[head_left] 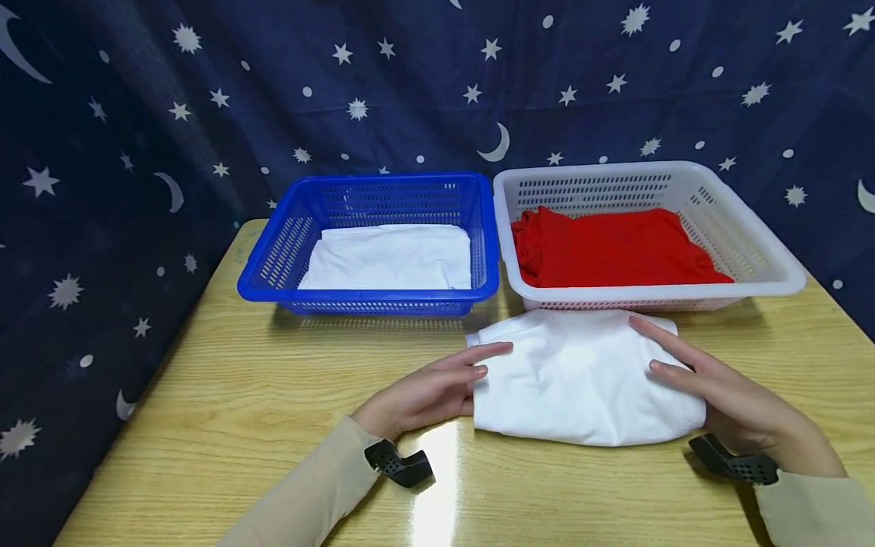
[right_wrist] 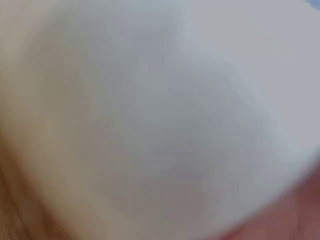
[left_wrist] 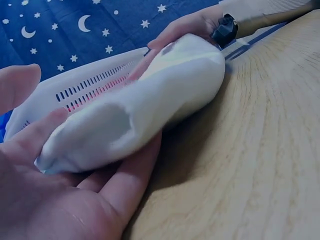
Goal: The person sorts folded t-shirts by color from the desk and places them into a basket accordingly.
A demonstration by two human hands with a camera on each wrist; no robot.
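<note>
A folded white cloth point(head_left: 581, 380) is held between both hands, just in front of the white basket. My left hand point(head_left: 427, 391) grips its left end, some fingers over the edge and others beneath. At the opposite end, my right hand point(head_left: 752, 406) holds the cloth with fingers on top and the rest of the hand hidden under the side. From the left wrist, the cloth point(left_wrist: 145, 105) looks thick and rounded, with fingers point(left_wrist: 132, 182) supporting it from below. Blurred white fabric point(right_wrist: 150, 110) fills most of the right wrist view.
A blue basket point(head_left: 369, 305) at the back left contains folded white fabric point(head_left: 393, 258). Beside it, the white basket point(head_left: 656, 292) contains folded red fabric point(head_left: 615, 247). Both stand on a wooden table point(head_left: 273, 395) before a dark blue curtain point(head_left: 410, 76) with stars and moons.
</note>
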